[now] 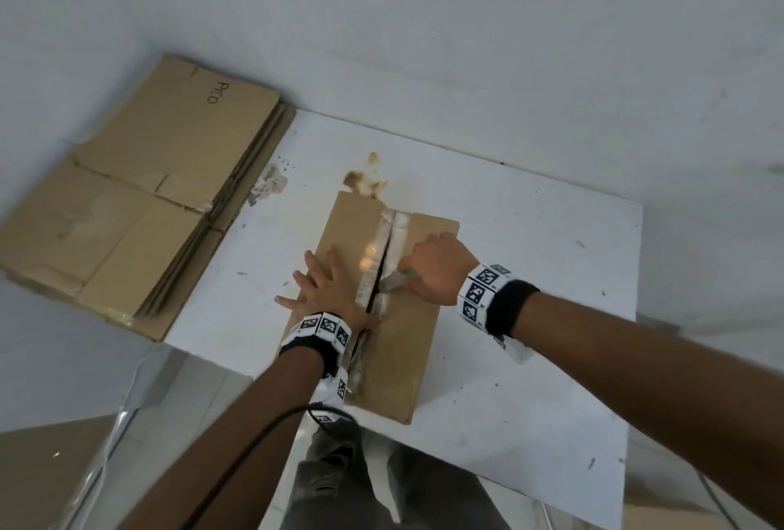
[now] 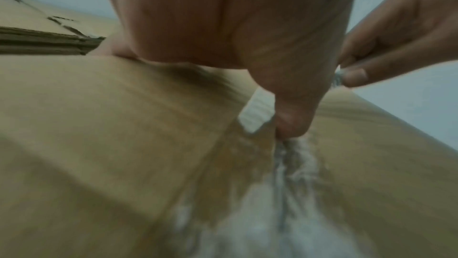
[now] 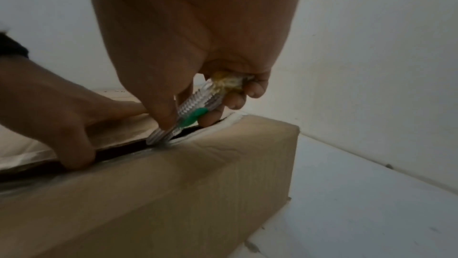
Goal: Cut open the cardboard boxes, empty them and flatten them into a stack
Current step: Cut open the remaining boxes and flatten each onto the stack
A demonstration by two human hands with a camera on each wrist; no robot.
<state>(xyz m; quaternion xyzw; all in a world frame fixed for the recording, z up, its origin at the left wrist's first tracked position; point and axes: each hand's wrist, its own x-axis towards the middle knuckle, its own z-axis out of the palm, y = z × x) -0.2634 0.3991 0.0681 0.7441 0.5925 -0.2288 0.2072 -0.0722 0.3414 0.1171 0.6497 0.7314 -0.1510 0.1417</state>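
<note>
Cardboard box [image 1: 399,343] half slit | our right hand [image 1: 437,266] grips knife [image 1: 396,280] | left hand [image 1: 326,287] flat | stack [image 1: 140,198] waits; emptying, flattening left

Box [image 1: 403,343]: plain brown cardboard, whitish translucent tape [image 1: 401,228] along its centre seam. Cutter [image 3: 195,113]: clear ribbed body, green slider. Table [image 1: 530,275]: white, brown stain [image 1: 360,181] near frame centre, small dark specks. Flattened stack [image 1: 148,190], upper left: brown, black "PICO" lettering. Wristbands [image 1: 492,296]: black, with black-and-white square marker patterns.
</note>
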